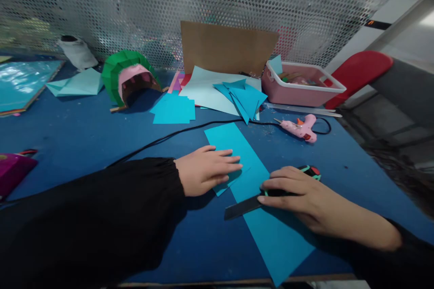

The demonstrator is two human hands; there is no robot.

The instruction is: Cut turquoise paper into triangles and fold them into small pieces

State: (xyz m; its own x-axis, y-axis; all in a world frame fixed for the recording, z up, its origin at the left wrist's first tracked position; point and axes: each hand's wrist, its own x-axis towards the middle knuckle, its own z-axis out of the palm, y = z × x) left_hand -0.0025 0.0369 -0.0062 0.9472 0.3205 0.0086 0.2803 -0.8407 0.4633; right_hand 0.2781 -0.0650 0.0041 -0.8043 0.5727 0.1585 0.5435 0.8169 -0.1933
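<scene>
A long turquoise paper strip (261, 216) lies diagonally on the blue table. My left hand (206, 169) rests flat on its left edge with the fingers stretched out, pressing the paper down. My right hand (298, 196) is closed around a box cutter (264, 198) with a black, green and red handle. The dark blade lies across the strip just below my left hand.
A pink glue gun (300, 127) with a black cord (176, 133) lies behind the strip. Further back are turquoise paper triangles (246, 97), paper squares (172, 110), a green and pink paper model (130, 76), a pink bin (298, 83) and cardboard (224, 47). A magenta object (11, 171) sits at the left edge.
</scene>
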